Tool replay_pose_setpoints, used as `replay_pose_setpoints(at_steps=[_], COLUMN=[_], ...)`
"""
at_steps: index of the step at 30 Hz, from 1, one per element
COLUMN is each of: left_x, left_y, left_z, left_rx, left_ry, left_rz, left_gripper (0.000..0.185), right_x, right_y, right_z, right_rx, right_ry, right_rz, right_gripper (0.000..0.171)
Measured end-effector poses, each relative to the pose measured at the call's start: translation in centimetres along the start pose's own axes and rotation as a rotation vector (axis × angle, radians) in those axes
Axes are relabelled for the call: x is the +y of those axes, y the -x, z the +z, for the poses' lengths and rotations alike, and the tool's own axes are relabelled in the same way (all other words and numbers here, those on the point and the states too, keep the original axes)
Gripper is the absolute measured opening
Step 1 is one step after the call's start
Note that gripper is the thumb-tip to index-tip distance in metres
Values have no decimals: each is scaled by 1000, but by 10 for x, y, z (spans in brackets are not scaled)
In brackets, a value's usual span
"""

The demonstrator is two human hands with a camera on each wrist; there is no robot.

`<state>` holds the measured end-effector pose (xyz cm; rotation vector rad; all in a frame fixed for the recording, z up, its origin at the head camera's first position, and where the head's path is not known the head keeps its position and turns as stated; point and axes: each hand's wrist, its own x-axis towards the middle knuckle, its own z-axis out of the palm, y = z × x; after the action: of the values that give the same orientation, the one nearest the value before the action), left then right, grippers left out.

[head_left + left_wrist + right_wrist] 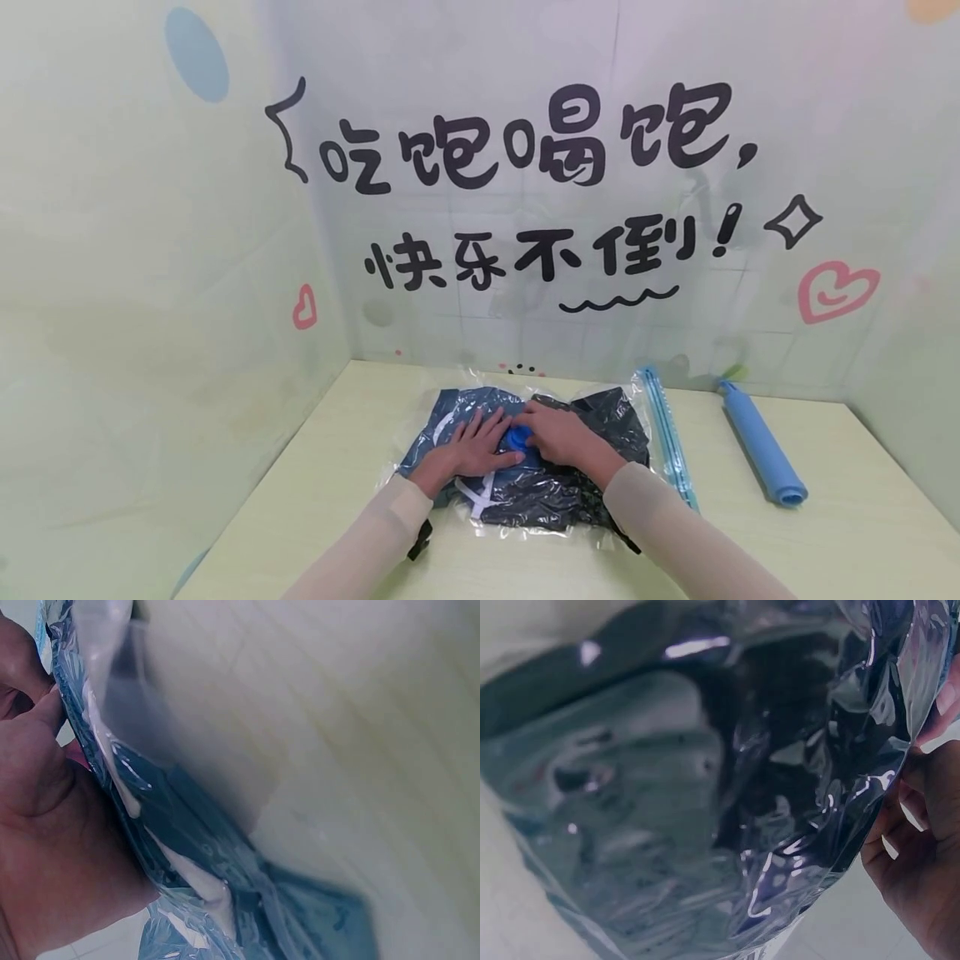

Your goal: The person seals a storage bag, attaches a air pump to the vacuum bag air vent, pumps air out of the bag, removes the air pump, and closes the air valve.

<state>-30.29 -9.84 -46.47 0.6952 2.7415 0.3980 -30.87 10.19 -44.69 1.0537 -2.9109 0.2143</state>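
Note:
A clear vacuum storage bag (pixel 528 508) packed with dark blue and black clothes lies on the table. Near its middle sits a round blue valve cap (pixel 518 438). My left hand (pixel 474 452) rests on the bag with its fingers spread, the thumb beside the cap. From the other side, my right hand (pixel 561 435) grips the cap with curled fingers. The left wrist view shows the left hand (pixel 45 780) against the wrinkled plastic. In the right wrist view, the right hand (pixel 922 832) shows at the far side of the bulging bag.
A blue hand pump (pixel 765 446) lies on the table to the right of the bag. The bag's turquoise zip edge (pixel 667 437) runs along its right side. A printed wall sheet (pixel 525 333) stands behind the table (pixel 322 492).

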Motion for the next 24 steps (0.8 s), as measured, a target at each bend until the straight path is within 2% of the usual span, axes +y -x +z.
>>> replay_pose_setpoints(at_steps=[3, 9, 12, 18, 24], left_x=[-3, 4, 2, -4, 5], left_y=[-4, 3, 1, -4, 3], left_z=[4, -2, 0, 7, -4], left_rx=[6, -6, -7, 14, -13], left_ry=[4, -12, -4, 3, -15], left_rz=[2, 6, 4, 2, -8], left_gripper=[82, 83, 83, 82, 81], right_x=[-1, -4, -7, -10, -12], right_y=[-1, -3, -4, -5, -5], right_z=[0, 0, 1, 4, 5], right_rx=[-7, -8, -15, -32, -29], right_ry=[51, 135, 166, 201, 200], right_rz=[10, 15, 29, 78, 113], right_gripper=[34, 34, 34, 35, 33])
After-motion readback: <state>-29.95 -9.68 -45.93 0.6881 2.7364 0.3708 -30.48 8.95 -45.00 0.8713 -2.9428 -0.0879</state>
